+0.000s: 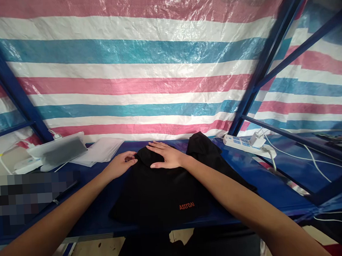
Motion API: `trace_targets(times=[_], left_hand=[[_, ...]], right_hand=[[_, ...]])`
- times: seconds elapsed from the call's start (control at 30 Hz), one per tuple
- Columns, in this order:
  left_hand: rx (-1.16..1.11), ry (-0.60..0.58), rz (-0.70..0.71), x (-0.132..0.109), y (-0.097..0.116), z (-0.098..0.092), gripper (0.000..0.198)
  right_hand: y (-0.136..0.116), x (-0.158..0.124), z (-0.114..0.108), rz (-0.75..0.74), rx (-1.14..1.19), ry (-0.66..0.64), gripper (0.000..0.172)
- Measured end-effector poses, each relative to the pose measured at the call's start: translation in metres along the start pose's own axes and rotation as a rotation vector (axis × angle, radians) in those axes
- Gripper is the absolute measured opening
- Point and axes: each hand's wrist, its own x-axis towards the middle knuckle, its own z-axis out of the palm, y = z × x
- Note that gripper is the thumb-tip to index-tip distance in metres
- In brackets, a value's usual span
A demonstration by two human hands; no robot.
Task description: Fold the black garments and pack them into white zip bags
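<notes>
A black garment (163, 190) with small orange lettering (186, 206) lies on the blue table (249, 169), its lower part hanging over the front edge. My right hand (165, 155) lies flat on the garment's upper part, fingers stretched out to the left. My left hand (120, 165) is at the garment's upper left edge with its fingers curled and pinching the black cloth. A folded-up portion of the cloth (202, 145) bunches behind my right wrist.
A white power strip (241, 143) with a plugged charger and white cables lies at the right back. A stack of clear plastic bags (99, 149) and a white and grey device (56, 150) sit at the left back. A striped tarp (144, 68) hangs behind, on blue frame bars.
</notes>
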Motion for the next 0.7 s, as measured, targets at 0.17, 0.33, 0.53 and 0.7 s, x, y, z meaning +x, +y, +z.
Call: trace_targets(times=[0.17, 0.33, 0.53, 0.7], left_hand=[[-0.162, 0.007, -0.014, 0.008, 0.004, -0.001, 0.047], [-0.32, 0.052, -0.091, 0.005, 0.004, -0.001, 0.057], [-0.362, -0.008, -0.087, -0.002, 0.013, 0.0, 0.073], [-0.217, -0.051, -0.023, 0.001, 0.009, 0.01, 0.064]], right_hand=[[-0.028, 0.001, 0.005, -0.154, -0.05, 0.071, 0.099], [-0.025, 0.004, 0.011, -0.154, -0.083, 0.091, 0.085], [-0.023, 0.005, 0.011, -0.124, -0.092, 0.155, 0.098], [-0.037, 0.007, 0.007, -0.175, -0.116, 0.212, 0.086]])
